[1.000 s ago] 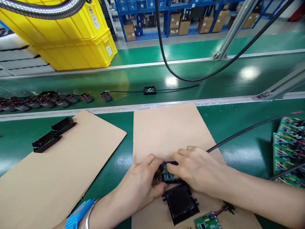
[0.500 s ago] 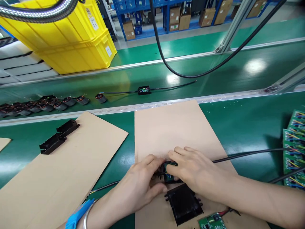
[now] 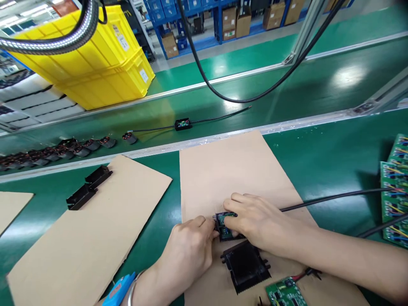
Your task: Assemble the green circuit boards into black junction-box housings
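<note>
A small black plastic case with a green circuit board inside lies on the cardboard sheet. My right hand grips the case from the right, its fingers curled over the board and hiding part of it. At the case's left end, the fingers of my left hand are pinched together; what sits between the fingertips is hidden. A black cable runs from beneath my right hand toward the right. Just below the case rests another black plastic piece, and near it lies a loose green circuit board with a red wire.
Two black cases sit on the left cardboard sheet. Stacked green boards with wires stand at right. Beyond the metal rail are motors and a wired case. Yellow bins stand behind; a black cable hangs overhead.
My left hand has drawn its fingers and thumb together at the case's left end, exposing more of the case. My right hand stays over the board. The camera view has shifted slightly.
</note>
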`<state>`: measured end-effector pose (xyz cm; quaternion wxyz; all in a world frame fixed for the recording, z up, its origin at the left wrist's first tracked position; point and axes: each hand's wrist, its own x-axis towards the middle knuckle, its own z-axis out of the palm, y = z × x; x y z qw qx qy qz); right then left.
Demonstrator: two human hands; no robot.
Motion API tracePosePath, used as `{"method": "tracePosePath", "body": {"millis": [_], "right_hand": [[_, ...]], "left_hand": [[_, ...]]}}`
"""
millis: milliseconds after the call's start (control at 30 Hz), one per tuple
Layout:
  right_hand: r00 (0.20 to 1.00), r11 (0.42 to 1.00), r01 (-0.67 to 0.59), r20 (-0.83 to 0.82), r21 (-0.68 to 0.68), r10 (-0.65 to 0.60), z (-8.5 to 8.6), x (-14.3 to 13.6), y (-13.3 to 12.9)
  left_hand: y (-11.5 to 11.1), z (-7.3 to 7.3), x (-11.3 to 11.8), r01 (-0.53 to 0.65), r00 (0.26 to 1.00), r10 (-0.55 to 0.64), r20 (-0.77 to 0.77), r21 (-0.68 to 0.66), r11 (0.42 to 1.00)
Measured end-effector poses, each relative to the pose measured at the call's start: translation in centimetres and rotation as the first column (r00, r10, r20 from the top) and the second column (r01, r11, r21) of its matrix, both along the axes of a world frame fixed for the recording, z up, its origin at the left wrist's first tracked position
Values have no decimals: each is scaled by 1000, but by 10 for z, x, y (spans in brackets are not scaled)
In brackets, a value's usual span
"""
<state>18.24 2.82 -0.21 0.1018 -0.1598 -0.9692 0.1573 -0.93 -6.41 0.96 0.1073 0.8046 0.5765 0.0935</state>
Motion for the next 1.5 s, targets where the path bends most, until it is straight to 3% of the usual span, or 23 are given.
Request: {"method": "tracePosePath", "body": {"millis": [100, 233, 367, 433, 533, 667, 767, 900, 1000, 1167, 1333, 1500], "right_hand": [[999, 999, -15, -31, 30, 16, 3, 2, -1], [997, 994, -83, 2, 65, 83, 3, 3, -2], [994, 993, -84, 74, 81, 78, 4, -3, -5], [992, 993, -83, 98, 84, 75, 7, -5, -6], [993, 994, -46, 109, 97, 36, 12, -2, -8], [994, 991, 26, 98, 132, -39, 14, 3, -19], [990, 983, 88, 95, 162, -104, 11, -5, -34], [983, 997, 13, 180, 77, -27, 11, -23, -43], [981, 999, 30, 191, -19, -25, 19, -23, -30], [990, 990, 110, 95, -86, -101, 25, 0, -3], [991, 998, 71, 112, -1, -70, 18, 4, 7], [994, 995, 57, 93, 79, -64, 7, -6, 3]], "left_hand": [[-1, 0, 2, 22, 991, -14, -130, 57, 998], [-2, 1, 18, 114, 917, -62, -393, 109, 988], [-3, -1, 25, 184, 867, -95, -490, 137, 973], [-3, -2, 18, 166, 903, -97, -420, 131, 977], [-4, -4, 0, 72, 987, -55, -154, 107, 992], [-6, -11, -12, 13, 997, -24, 77, 147, 989], [-7, -15, -12, 46, 994, -63, 95, 170, 984], [-5, -19, -11, 136, 987, -150, 60, 190, 972], [-3, -19, -13, 159, 985, -168, 34, 177, 971], [0, -10, -15, 104, 992, -107, 61, 47, 993], [7, 3, -15, 232, 970, -228, 78, -46, 972], [14, -3, -14, 288, 957, -288, -7, -14, 957]]}}
